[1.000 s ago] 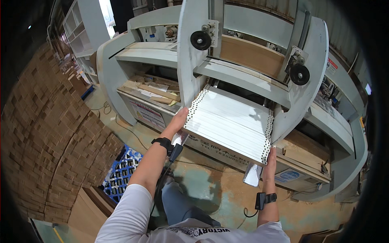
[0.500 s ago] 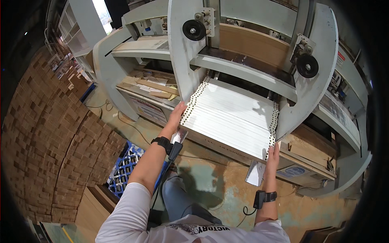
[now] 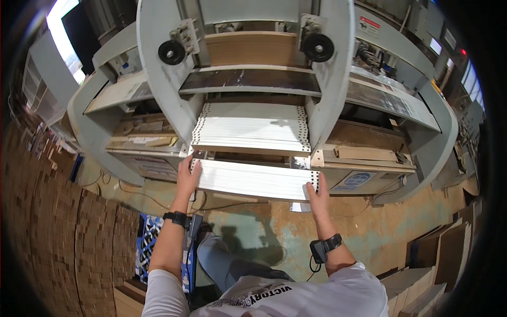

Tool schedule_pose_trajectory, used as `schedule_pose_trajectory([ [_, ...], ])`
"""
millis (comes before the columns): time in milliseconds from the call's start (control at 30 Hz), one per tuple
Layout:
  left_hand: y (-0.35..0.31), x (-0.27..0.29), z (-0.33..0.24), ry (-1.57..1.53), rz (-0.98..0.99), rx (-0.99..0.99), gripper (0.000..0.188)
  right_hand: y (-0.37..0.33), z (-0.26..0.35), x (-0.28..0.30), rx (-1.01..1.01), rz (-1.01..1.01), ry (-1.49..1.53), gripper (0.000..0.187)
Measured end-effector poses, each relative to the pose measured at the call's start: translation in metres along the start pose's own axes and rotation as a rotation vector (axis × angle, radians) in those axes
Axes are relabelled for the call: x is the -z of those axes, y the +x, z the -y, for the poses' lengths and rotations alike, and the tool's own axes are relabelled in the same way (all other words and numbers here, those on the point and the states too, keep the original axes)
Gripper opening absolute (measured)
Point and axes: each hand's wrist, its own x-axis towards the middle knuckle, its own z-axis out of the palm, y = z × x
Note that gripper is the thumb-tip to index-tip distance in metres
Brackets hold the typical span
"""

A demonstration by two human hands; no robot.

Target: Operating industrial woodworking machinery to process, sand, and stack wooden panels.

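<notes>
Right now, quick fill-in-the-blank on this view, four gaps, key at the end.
1. The left hand and right hand hold the front bundle, whose upper faces are ____ in colour.
2. Compared with the front bundle, the rear bundle lies ____ from the person.
3. The two round handwheels are ____ in colour.
4. The tall stack of brown wood blocks stands on the person's ____ side.

Missing words: white; farther; black; left.

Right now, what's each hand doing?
Left hand: closed on the front white boards, left end.
Right hand: closed on their right end.
</notes>
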Motion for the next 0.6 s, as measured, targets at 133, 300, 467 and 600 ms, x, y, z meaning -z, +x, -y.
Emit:
schedule_pose_trajectory([
  [133,-0.013,-0.019,-0.047,0.323,0.358,-0.731,0.091,0.001,0.002,-0.003,0.036,-0.028,-0.061,0.06],
  [300,-0.021,-0.065,-0.08,0.619,0.734,-0.817,0.119,0.002,-0.008,-0.004,0.081,-0.048,-0.108,0.06],
  [467,-0.032,-0.059,-0.078,0.508,0.828,-0.726,0.114,-0.007,-0.007,0.006,0.086,0.024,-0.052,0.06],
  [600,-0.107,-0.026,-0.061,0.549,0.574,-0.772,0.113,-0.023,0.023,0.034,0.176,0.186,-0.101,0.056],
])
